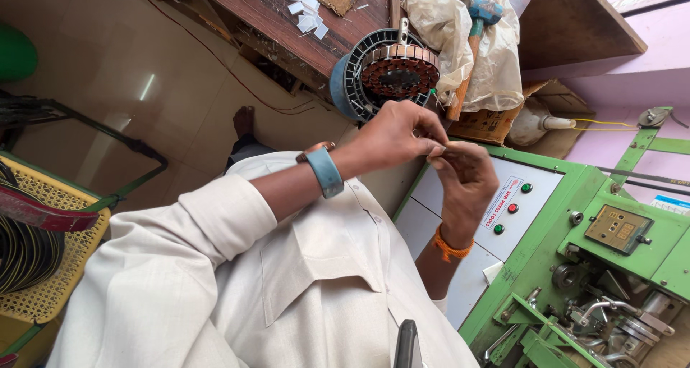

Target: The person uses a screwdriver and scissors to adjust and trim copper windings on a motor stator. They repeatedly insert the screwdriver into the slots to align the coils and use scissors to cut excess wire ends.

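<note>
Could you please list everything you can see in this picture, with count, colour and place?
stator: one, copper windings in a dark slotted frame, on the wooden bench.
hammer: one, blue head, wooden handle, on the plastic sheet.
paper slips: several, white, on the bench.
winding machine: one, green, at right.
push buttons: three, green, red, green, on its white panel.
basket: one, yellow, at left.
left hand: blue wristband, fingertips pinched.
right hand: orange wrist thread, meeting the left.

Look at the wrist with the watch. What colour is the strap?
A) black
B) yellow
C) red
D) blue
D: the watch strap on the left hand is light blue; the right hand wears an orange thread instead.
</note>
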A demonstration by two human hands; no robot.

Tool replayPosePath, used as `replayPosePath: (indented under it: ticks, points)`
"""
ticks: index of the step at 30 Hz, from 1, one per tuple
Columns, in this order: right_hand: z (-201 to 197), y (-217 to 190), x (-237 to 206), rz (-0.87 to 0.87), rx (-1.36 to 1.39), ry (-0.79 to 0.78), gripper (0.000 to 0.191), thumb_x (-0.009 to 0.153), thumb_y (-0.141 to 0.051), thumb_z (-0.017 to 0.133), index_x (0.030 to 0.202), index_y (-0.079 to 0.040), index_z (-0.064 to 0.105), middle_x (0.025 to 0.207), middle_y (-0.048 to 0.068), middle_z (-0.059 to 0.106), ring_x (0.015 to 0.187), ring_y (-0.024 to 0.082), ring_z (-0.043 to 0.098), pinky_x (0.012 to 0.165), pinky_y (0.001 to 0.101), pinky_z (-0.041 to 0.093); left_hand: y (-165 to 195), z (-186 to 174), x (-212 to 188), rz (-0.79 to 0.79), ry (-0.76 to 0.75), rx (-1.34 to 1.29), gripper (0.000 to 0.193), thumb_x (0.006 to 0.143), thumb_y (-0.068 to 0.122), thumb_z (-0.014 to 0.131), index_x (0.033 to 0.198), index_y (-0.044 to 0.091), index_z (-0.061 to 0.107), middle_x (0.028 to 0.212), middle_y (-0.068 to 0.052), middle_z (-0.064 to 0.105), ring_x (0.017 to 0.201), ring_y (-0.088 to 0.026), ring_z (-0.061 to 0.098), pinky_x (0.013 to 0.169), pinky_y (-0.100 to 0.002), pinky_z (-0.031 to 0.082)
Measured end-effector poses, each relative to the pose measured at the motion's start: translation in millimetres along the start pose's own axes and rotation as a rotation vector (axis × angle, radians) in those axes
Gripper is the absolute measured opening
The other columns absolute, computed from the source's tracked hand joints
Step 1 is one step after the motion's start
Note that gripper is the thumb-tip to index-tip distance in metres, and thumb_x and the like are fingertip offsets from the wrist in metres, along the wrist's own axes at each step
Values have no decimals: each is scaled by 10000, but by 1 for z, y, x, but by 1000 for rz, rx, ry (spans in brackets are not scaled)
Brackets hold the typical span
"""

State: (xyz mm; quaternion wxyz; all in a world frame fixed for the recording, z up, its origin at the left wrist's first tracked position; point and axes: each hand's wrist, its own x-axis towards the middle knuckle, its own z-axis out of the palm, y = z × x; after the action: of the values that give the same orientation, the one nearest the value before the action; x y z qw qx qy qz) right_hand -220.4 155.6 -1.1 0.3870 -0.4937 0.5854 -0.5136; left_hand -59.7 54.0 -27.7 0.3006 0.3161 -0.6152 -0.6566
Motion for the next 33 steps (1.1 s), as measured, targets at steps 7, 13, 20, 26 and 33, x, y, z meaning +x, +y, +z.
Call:
replayPosePath:
  ticks: [7, 13, 20, 26, 33]
  points:
    - [16, 9, 4, -313, -409, 97, 185, 880, 1, 846, 1032, -32, 744, 1039, 69, 644, 938, 129, 649, 733, 238, 545, -3, -21, 6, -295, -201, -259, 778, 723, 150, 870, 1424, 153, 533, 875, -33, 750, 746, -75, 689, 557, -251, 533]
    - [16, -1, 20, -321, -461, 70, 188, 915, -23, 825, 1081, -21, 735, 1070, 73, 704, 939, 130, 690, 786, 266, 602, 12, -28, 5, -359, -167, -309, 846, 748, 150, 841, 1498, 194, 452, 821, 2, 708, 673, -70, 614, 524, -248, 480]
    - [21, -12, 29, -372, -599, -31, 104, 946, 11, 792, 1043, -9, 759, 958, 94, 715, 883, 148, 709, 735, 274, 570, 3, -33, 11, -337, -172, -301, 771, 742, 111, 820, 1447, 161, 512, 861, -13, 770, 825, -73, 731, 849, -309, 545]
    - [26, -2, 41, -235, -320, 14, 79, 1006, 40, 696, 1075, 12, 723, 1081, 97, 705, 890, 123, 715, 762, 261, 620, 6, -42, 13, -141, 28, -15, 391, 852, 178, 781, 1227, 115, 690, 900, -34, 761, 815, -105, 730, 776, -301, 596]
    - [32, 32, 85, -316, -145, 316, 104, 997, 77, 734, 1092, 39, 752, 1013, 89, 691, 880, 142, 700, 796, 263, 603, 8, -71, 21, 197, 288, 360, 302, 897, 142, 783, 1179, 136, 677, 1093, -36, 678, 993, -185, 694, 898, -350, 583]
